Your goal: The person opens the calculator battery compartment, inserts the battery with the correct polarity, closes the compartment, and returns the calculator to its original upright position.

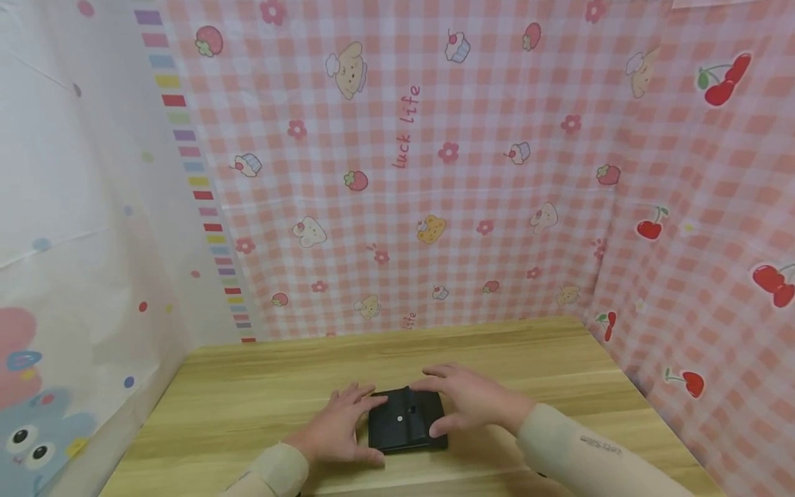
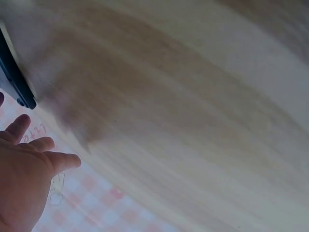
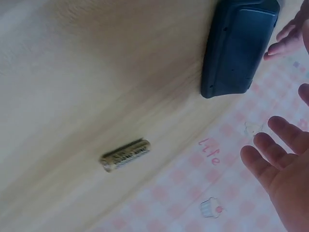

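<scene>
A flat black rectangular device (image 1: 388,426) lies on the wooden table, with a white round spot and a raised band on its upper side. My left hand (image 1: 338,426) is at its left edge, fingers spread and thumb apart. Over its right edge reaches my right hand (image 1: 468,400), its fingers loosely extended; whether it touches the device I cannot tell. In the right wrist view, a gold battery (image 3: 125,155) with dark lettering lies on the table, apart from the device (image 3: 239,53). The head view does not show that battery. Neither hand grips anything.
The wooden table (image 1: 261,393) reaches back to a pink checked cloth (image 1: 379,207) hanging behind it. Another checked cloth (image 1: 714,241) with cherries hangs along the right side, and a white patterned cloth (image 1: 93,207) along the left.
</scene>
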### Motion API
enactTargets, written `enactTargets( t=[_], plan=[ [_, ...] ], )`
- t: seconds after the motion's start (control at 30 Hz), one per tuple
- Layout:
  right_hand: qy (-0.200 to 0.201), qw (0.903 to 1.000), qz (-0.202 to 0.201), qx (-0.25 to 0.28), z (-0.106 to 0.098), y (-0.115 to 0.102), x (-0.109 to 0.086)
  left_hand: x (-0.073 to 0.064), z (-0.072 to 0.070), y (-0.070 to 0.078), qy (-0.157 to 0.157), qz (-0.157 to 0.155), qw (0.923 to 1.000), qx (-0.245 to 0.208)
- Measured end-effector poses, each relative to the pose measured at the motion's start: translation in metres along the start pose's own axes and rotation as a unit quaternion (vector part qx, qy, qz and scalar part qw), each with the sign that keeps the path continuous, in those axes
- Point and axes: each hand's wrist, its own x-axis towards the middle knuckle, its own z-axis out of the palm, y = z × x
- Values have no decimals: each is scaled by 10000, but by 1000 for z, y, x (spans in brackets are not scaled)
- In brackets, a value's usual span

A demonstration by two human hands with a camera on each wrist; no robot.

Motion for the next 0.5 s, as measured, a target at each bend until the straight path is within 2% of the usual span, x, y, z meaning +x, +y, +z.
enactTargets(
  t=[0.13, 0.33, 0.5],
  plan=[
    [-244, 9987, -175, -408, -3, -8, 11, -4, -1, 0, -10, 41, 10000, 61],
    [-691, 9938, -303, -813, 2, -11, 22, -4, 6, -8, -118, 132, 9993, 339],
    [-791, 9913, -358, -993, 8, -9, 26, -4, 8, -10, -155, 124, 9990, 388]
  ],
)
